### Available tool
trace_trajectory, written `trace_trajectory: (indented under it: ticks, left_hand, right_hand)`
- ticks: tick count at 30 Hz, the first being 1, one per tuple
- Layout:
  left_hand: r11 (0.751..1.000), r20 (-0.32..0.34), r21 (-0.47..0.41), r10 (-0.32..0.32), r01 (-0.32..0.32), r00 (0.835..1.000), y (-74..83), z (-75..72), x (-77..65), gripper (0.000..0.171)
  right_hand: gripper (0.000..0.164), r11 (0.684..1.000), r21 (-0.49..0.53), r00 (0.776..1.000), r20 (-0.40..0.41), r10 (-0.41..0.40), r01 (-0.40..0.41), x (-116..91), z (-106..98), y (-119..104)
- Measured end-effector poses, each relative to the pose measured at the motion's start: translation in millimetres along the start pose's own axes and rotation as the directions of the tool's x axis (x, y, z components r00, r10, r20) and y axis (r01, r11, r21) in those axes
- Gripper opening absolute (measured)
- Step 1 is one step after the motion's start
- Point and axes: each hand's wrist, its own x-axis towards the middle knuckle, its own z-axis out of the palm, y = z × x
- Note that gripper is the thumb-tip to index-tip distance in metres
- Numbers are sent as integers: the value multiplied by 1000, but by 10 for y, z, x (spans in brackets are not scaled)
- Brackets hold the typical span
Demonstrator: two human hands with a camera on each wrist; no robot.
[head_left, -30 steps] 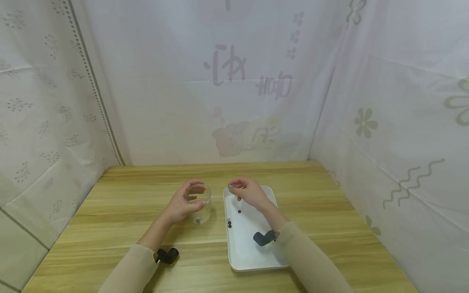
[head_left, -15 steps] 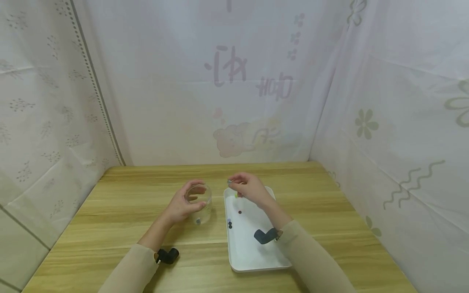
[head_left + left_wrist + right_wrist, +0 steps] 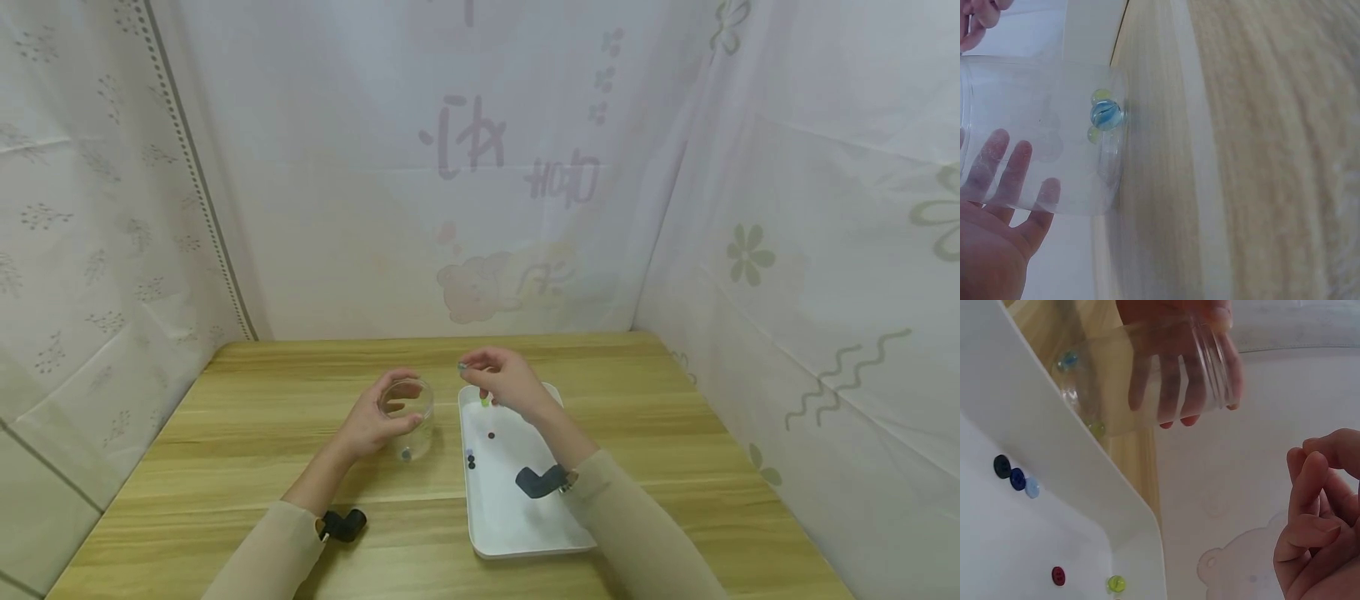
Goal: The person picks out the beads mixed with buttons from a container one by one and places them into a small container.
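Note:
My left hand (image 3: 369,423) grips a clear jar (image 3: 417,435) that stands upright on the table, fingers and thumb round its upper part. At the jar's bottom lie a blue-swirled marble (image 3: 1106,115) and yellowish marbles (image 3: 1102,95). My right hand (image 3: 512,388) pinches a small light-blue marble (image 3: 462,367) between thumb and fingertips, raised above the tray's far end and to the right of the jar's mouth. In the right wrist view the fingers hide that marble.
The white tray (image 3: 517,521) right of the jar holds a black button (image 3: 1002,467), a dark blue button (image 3: 1017,479), a light blue button (image 3: 1032,487), a dark red button (image 3: 1058,576) and a small yellow-green round piece (image 3: 1116,584). Printed curtains (image 3: 360,208) enclose the table.
My right hand has risen and shifted slightly left with the marble, uncovering the yellow-green piece in the tray. My left hand and the jar stay in place.

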Motion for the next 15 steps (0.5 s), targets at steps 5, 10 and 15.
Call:
trace_trajectory:
  ticks: [5,10,15]
  left_hand:
    - [1000,3,-8,0,0,1000,4,0,3,68]
    - [1000,2,-19,-3,3,1000,12,8,-2,68]
    - [1000,0,-20,-1,1,1000,8,13,-2,68]
  right_hand:
    - [35,1000,-16,1000,14,0,0,21,-3,-101]
    - [37,999,-29,999,30,-37,38,50,14,-198]
    - [33,996,-43,996,45,-78,80,79,55,-301]
